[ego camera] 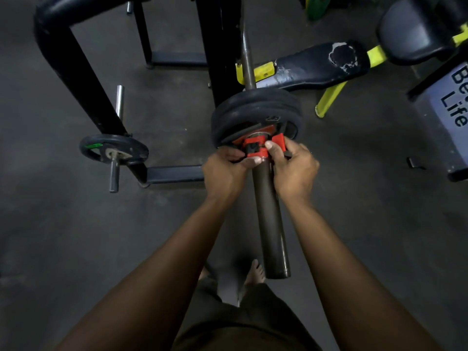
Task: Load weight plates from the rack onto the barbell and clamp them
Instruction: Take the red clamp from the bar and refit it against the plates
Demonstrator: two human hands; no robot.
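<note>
At the centre of the frame, a red clamp is seated around the barbell, pressed against the black weight plates already loaded on the sleeve. The clamp is gripped from both sides. The left hand is closed on its left part, with the fingertips curled over the lower edge. The right hand is closed on the right part, the thumb laid against the raised red lever. Whether the lever is fully locked cannot be told, since it is partly hidden by the fingers.

The bare end of the barbell sleeve is seen running down from the clamp toward the lower centre of the frame, between the two forearms. Its thin shaft extends upward from behind the plates toward the top centre.

At the left of the frame, a single small plate is hung on a peg of the black rack, well apart from the hands. A worn black bench with yellow framing is seen at the upper right. A dark floor lies under everything.
</note>
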